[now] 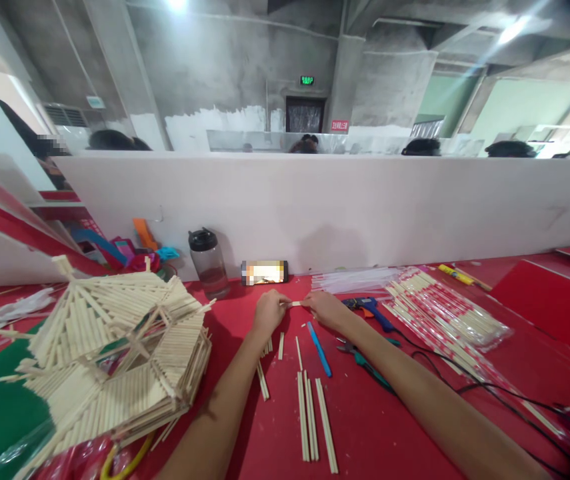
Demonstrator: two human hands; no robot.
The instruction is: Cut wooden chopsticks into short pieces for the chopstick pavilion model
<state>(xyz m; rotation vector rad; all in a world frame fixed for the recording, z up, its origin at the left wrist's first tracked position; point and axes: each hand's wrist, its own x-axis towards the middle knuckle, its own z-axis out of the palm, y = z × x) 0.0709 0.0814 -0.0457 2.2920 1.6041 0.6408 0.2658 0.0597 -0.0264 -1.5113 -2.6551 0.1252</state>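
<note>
Just below frame centre, short pale stick piece (296, 304) is pinched at left end by left hand (271, 312), right end by right hand (323, 309); long axis set left-to-right, neither hand nearer.

A grey concrete wall (225, 60) rises behind a white partition (245, 200).

Your left hand (271, 313) and right hand (325, 309) pinch a short wooden piece (296, 304) between them. Nearer you on the red tabletop (269, 440) lie a blue pen (319, 350) and longer sticks (303, 417); to your right, a blue glue gun (377, 312) and green-handled pliers (362, 360); left, a stick-built model (169, 347).
</note>
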